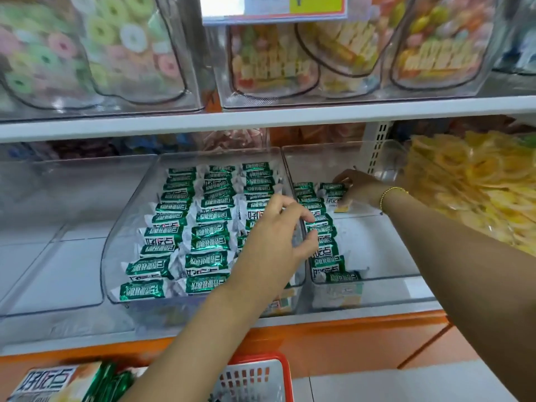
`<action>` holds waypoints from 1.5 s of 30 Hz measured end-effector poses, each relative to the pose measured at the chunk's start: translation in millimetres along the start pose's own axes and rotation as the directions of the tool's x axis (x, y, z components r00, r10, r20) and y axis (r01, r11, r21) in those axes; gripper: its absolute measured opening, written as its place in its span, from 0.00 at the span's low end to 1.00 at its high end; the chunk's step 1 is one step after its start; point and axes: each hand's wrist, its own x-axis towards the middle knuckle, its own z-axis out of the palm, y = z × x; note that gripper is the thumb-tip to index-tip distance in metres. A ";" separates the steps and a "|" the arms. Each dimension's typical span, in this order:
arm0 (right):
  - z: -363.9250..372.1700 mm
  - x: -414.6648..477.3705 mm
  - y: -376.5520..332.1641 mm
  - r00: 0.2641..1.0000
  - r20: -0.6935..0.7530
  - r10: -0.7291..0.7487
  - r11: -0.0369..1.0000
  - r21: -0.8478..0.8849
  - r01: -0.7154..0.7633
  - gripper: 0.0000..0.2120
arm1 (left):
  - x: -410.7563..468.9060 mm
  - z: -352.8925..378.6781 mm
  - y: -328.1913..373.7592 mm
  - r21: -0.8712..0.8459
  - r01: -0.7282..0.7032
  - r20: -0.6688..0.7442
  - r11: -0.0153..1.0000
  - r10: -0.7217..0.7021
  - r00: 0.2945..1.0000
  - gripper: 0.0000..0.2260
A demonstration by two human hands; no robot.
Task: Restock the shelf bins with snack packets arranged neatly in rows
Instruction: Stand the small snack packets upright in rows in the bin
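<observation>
- Packets [209, 231] in green and white wrappers fill the middle bin [116, 250] in three tidy rows; the right bin [385, 274] holds only one full row along its left wall and the start of a second row at the back.
- The right hand [355, 188] is at the back of the right bin, fingers closed on a packet [333, 189] there.
- The left hand [275, 236] rests over the wall between the bins, fingers loosely apart, tips touching the first row; it holds nothing, as far as I can see.
- Step in hand, I judge: building the second row in the right bin.
- Next move needs more packets from the basket [255, 378] below, each laid parallel, just in front of the last one.
</observation>
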 end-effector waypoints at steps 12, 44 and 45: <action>-19.9 -80.5 -39.9 0.979 -0.204 0.021 0.936 -0.340 -0.091 0.14 | -69.3 -39.9 27.1 -0.107 -0.058 -0.229 0.993 0.032 0.973 0.07; 408.6 -297.1 8.4 0.658 0.714 0.241 0.849 -0.484 0.215 0.21 | -379.3 34.7 -139.7 0.620 0.458 0.709 0.637 -0.705 0.021 0.27; 413.3 -298.4 9.5 0.649 0.717 0.254 0.850 -0.485 0.204 0.21 | -378.4 35.5 -140.3 0.623 0.455 0.708 0.636 -0.706 0.019 0.26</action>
